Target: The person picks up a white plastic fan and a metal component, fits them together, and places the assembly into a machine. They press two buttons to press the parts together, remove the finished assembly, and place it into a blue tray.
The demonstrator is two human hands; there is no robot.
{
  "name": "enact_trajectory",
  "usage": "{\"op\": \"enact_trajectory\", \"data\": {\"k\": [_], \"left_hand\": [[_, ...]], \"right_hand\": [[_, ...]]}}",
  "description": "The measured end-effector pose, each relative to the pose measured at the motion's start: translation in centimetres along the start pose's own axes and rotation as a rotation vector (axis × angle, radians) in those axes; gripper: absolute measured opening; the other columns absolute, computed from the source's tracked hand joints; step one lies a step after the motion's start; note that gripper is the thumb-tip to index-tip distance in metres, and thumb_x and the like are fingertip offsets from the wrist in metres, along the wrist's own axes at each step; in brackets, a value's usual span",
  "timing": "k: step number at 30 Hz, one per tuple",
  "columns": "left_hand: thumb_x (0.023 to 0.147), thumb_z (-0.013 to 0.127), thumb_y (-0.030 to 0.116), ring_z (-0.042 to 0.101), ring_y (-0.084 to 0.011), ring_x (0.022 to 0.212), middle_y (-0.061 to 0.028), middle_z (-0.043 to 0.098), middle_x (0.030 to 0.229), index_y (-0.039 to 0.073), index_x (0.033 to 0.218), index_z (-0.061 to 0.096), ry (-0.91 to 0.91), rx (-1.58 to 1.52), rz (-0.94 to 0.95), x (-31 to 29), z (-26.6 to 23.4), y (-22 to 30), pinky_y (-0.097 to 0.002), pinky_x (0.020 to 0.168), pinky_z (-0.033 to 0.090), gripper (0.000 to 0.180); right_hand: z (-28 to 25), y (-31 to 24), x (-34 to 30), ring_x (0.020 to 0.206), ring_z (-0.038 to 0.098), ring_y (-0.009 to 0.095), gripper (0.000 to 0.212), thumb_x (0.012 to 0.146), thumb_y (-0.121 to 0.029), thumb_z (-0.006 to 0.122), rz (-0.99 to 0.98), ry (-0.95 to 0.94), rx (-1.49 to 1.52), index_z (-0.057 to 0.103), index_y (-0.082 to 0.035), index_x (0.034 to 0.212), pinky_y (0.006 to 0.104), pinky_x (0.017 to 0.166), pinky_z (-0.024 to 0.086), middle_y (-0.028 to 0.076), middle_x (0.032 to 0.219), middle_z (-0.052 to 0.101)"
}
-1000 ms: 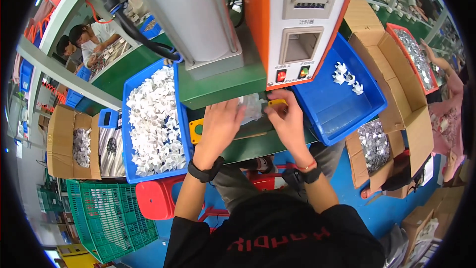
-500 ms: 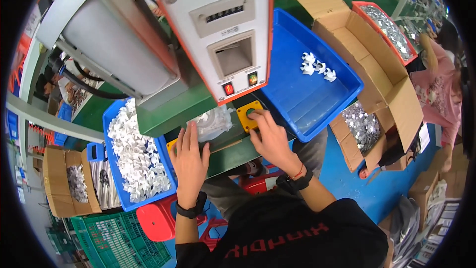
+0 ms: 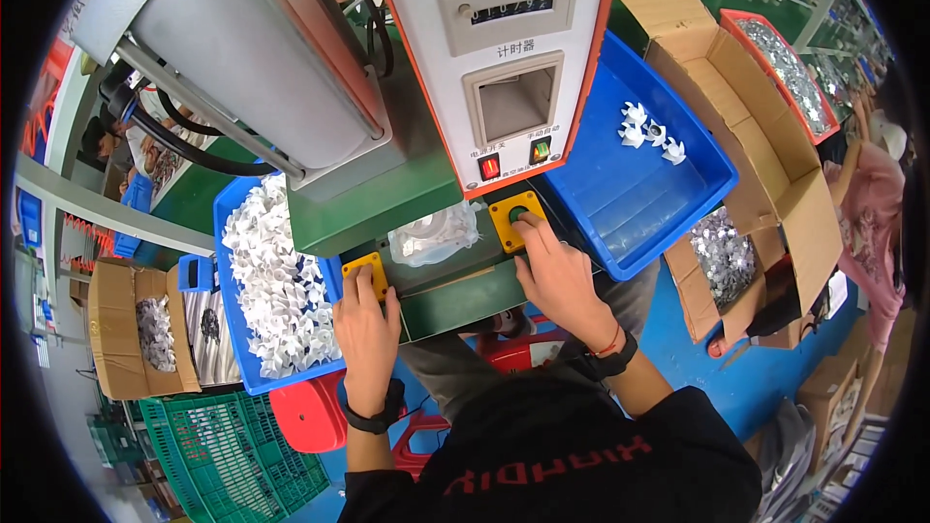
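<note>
My right hand [image 3: 564, 283] rests a fingertip on the green button [image 3: 518, 214] of a yellow button box [image 3: 504, 224], its fingers loosely bent and holding nothing. On the left, my left hand [image 3: 366, 334] lies with fingers stretched over a second yellow button box [image 3: 374, 260]; its button is hidden beneath them. Between the two boxes, below the green press body [image 3: 378, 203], sits a clear plastic-covered piece [image 3: 436, 234]; what lies inside it is unclear. Above stand the press's grey cylinder [image 3: 242, 58] and a white control box [image 3: 513, 58] with orange edges.
A blue tray [image 3: 302, 377] heaped with white bladed parts [image 3: 276, 295] stands left. Several similar parts [image 3: 635, 124] lie in the right blue tray [image 3: 630, 208]. Cardboard boxes [image 3: 712, 58] flank both sides. A red stool [image 3: 308, 416] and green crate [image 3: 218, 446] are lower left. A person in pink [image 3: 867, 213] is at right.
My left hand has come down and left from beside the plastic-covered piece onto the left button box. My right hand stays on the green button. The whole view has shifted slightly.
</note>
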State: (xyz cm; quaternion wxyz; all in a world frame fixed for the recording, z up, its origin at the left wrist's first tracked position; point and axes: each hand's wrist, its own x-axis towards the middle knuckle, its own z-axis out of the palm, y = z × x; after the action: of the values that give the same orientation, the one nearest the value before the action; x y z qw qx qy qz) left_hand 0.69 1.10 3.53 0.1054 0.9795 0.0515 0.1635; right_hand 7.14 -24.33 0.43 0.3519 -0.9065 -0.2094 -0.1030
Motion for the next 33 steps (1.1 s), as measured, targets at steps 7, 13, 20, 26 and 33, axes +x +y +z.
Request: {"op": "enact_trajectory", "data": {"k": [7,13,20,26,33], "left_hand": [[0.086,0.068,0.015,0.061,-0.0381,0.096,-0.0195,0.061,0.113,-0.001,0.118,0.056,0.019,-0.198,-0.002,3.9,-0.2,1.7,-0.0453,0.082,0.046,0.038],[0.085,0.072,0.019,0.059,-0.0356,0.082,-0.0165,0.061,0.089,-0.001,0.102,0.058,0.215,-0.236,0.059,6.0,2.0,3.1,-0.0434,0.074,0.046,0.030],[0.082,0.076,0.023,0.058,-0.0353,0.075,-0.0149,0.059,0.077,-0.002,0.093,0.060,0.124,-0.222,-0.038,7.2,1.7,4.2,-0.0438,0.069,0.045,0.031],[0.081,0.077,0.019,0.057,-0.0254,0.064,-0.0110,0.059,0.072,-0.002,0.088,0.061,0.192,-0.332,-0.138,7.1,3.0,4.2,-0.0366,0.062,0.044,0.028],[0.079,0.078,0.012,0.062,-0.0247,0.074,-0.0126,0.067,0.088,0.002,0.087,0.060,0.274,-0.495,-0.060,5.9,3.3,7.3,-0.0363,0.069,0.047,0.022]], "right_hand": [[-8.2,0.7,-0.5,0.083,0.062,0.022,0.041,0.081,0.001,0.064,0.030,0.202,0.245,0.054,-0.003,0.120,0.0326,0.068,0.052,0.015,0.126,0.055],[-19.0,15.4,-0.7,0.105,0.059,0.036,0.036,0.083,-0.011,0.067,0.335,0.461,-0.768,0.058,-0.005,0.118,0.0473,0.084,0.049,0.018,0.113,0.060],[-21.1,20.0,-1.8,0.092,0.063,0.042,0.032,0.087,-0.019,0.064,0.616,0.190,-0.793,0.060,-0.006,0.115,0.0504,0.076,0.050,0.021,0.095,0.067],[-21.6,18.7,-2.5,0.083,0.063,0.043,0.021,0.087,-0.016,0.064,0.451,0.226,-0.657,0.063,-0.005,0.105,0.0504,0.071,0.050,0.024,0.083,0.065],[-20.9,17.8,-2.9,0.078,0.062,0.045,0.020,0.087,-0.015,0.063,0.410,0.221,-0.555,0.064,-0.003,0.103,0.0516,0.069,0.050,0.025,0.076,0.063]]}}
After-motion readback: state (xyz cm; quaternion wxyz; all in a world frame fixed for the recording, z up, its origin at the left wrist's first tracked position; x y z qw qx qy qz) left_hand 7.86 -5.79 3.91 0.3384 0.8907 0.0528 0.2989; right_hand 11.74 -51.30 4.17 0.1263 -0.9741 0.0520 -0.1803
